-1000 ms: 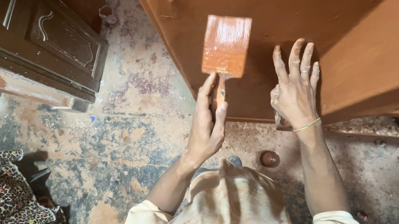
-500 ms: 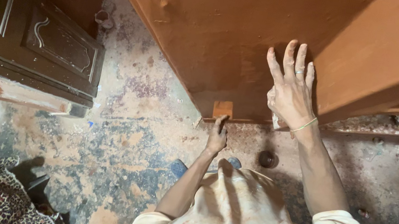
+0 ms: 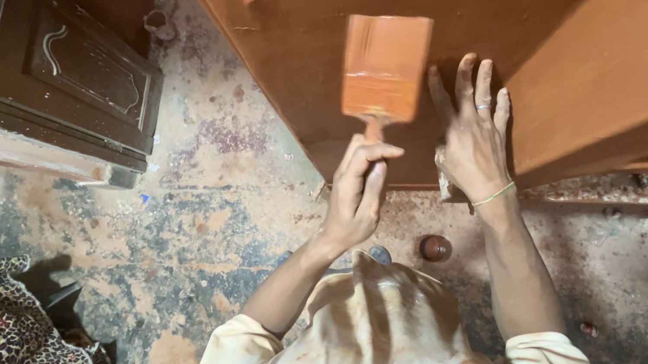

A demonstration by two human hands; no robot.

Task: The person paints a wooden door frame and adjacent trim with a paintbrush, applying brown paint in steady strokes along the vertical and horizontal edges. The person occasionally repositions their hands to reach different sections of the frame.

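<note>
Left hand [image 3: 357, 192] grip closed on paintbrush [image 3: 384, 65] handle, bristles flat against brown wooden panel [image 3: 298, 20]; right hand [image 3: 473, 132] open, fingers spread, bracing panel.

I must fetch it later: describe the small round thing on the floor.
Start at the big orange-brown wooden panel and drop past its lower edge to the stained concrete floor. Beside the right forearm sits a small round dark-brown lid-like object, the only neat disc there.
</note>
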